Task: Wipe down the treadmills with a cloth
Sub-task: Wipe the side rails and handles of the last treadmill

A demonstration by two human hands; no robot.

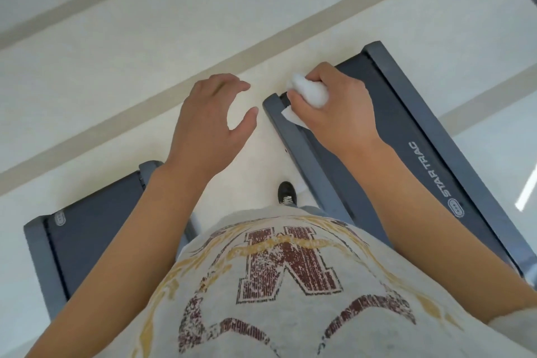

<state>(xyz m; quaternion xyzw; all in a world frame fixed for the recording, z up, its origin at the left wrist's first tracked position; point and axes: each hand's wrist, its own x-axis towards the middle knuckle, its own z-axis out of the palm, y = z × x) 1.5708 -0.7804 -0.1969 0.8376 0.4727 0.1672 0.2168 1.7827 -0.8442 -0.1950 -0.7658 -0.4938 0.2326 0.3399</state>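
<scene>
Gripping a bunched white cloth (309,93), the right hand (337,113) is hovering over the right treadmill (412,136) at its rear corner; wiping seems underway. The left hand (209,116) is hanging empty, fingers loosely spread. Next likely needs cloth pressed along the side rail.

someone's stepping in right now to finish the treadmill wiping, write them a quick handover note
Right hand grips the white cloth, bunched up, at the rear end of the right treadmill, over the corner of its near side rail.
Left hand holds nothing, fingers loosely curved, hanging over the floor between the two machines.
Left treadmill sits at the lower left, with no hand on it.
Done: cannot tell from this view how much has been wiped.
Left: probably the rest of the right treadmill, then the left one.
</scene>
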